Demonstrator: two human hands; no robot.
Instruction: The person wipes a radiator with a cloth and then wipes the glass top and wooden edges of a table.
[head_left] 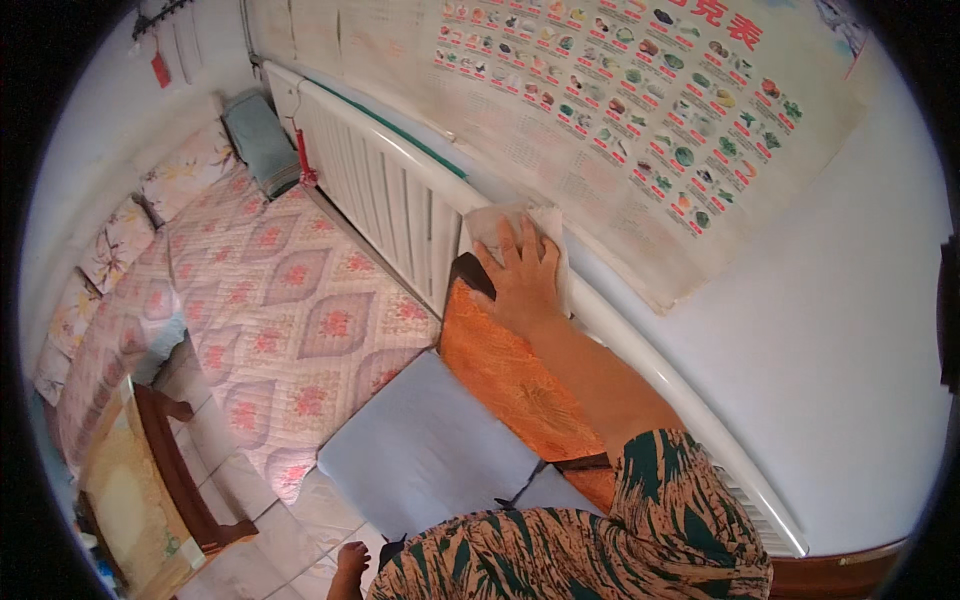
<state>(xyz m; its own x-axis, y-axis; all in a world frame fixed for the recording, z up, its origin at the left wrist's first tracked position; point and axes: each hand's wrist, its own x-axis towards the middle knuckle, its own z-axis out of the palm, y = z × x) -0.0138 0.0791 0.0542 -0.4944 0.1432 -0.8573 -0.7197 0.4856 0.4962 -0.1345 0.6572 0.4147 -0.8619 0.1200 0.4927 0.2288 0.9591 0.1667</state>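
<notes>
My right hand [525, 278] presses a white cloth [488, 222] against the top of a white radiator [375, 135], holding it there with its fingers fanned out over it. The cloth folds over the rail and sticks out past the fingertips. Just below that hand are a dark, rounded corner of something I cannot make out and an orange patterned cloth [505, 365]. My left hand [352, 558] hangs low by my side at the lower edge, small in view. Its fingers are loosely bent and partly apart, with nothing seen in them.
A blue-grey cushion [425, 440] lies beside the orange cloth. The bed [275, 320] with a pink floral quilt extends to the far left, a folded grey-green bundle [262, 135] at its far end. A wooden-framed table [130, 480] stands lower left. A food poster [640, 120] hangs above the radiator.
</notes>
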